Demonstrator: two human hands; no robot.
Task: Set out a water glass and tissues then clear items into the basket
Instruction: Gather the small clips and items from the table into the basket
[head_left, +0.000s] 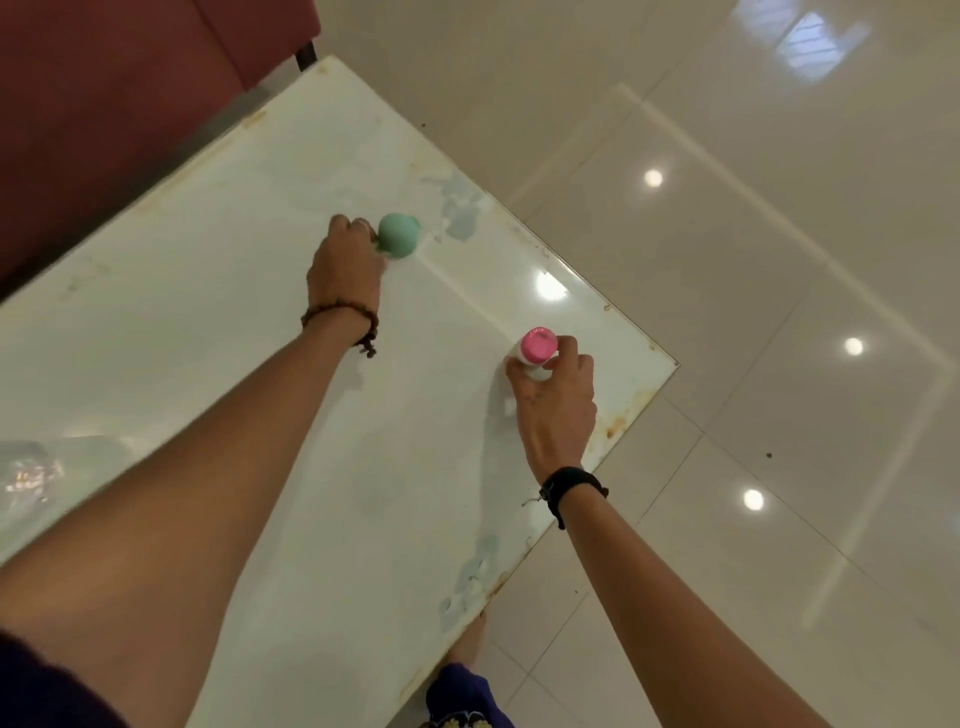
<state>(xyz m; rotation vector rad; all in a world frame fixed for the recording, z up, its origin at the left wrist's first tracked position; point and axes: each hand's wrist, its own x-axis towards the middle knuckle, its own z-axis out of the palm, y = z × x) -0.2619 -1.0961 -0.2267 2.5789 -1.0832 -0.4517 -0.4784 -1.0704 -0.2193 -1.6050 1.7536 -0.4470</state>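
Two hands, two bottles, both on the white table (234, 322).
Head view: left hand (345, 265) grips the green-capped bottle (398, 235) mid-table; right hand (558, 400) pinches the pink-capped bottle (537, 347) near the corner. Both upright; no basket visible.

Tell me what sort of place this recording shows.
Probably a home living or dining room: a worn white glass-topped table, glossy cream floor tiles reflecting ceiling lights, and a dark red upholstered seat beside the table.
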